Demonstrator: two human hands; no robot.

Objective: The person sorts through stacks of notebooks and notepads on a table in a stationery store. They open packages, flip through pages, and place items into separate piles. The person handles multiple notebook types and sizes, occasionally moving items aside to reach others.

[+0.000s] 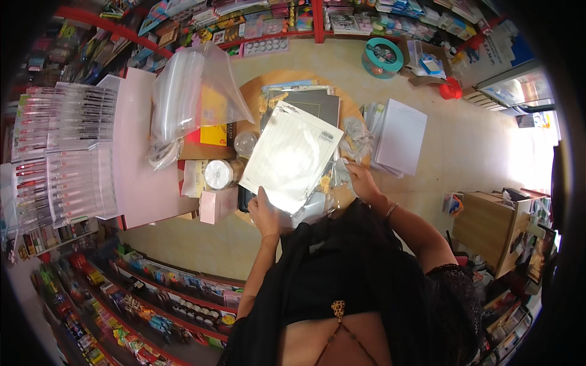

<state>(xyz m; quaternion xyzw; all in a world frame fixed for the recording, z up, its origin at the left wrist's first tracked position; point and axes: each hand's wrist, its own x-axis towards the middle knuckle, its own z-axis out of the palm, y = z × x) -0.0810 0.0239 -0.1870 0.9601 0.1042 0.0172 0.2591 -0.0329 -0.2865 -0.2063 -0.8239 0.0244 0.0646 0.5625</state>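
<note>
A white shiny-covered book or pad lies slanted on a pile over the round wooden table, light glaring off its middle. My left hand grips its near left edge, the thumb on top. A crumpled greyish cloth or wipe is pinched in the fingers of my right hand, beside the book's right edge. Another crumpled grey-white piece rests on the table's right side. Beneath the white book, a dark grey book and other books partly show.
Left of the table are clear plastic sleeves, a yellow and red box, a white-lidded jar and a pink box. White paper-covered books stack at right. A teal round tub stands on the floor. Pen racks and stocked shelves surround me.
</note>
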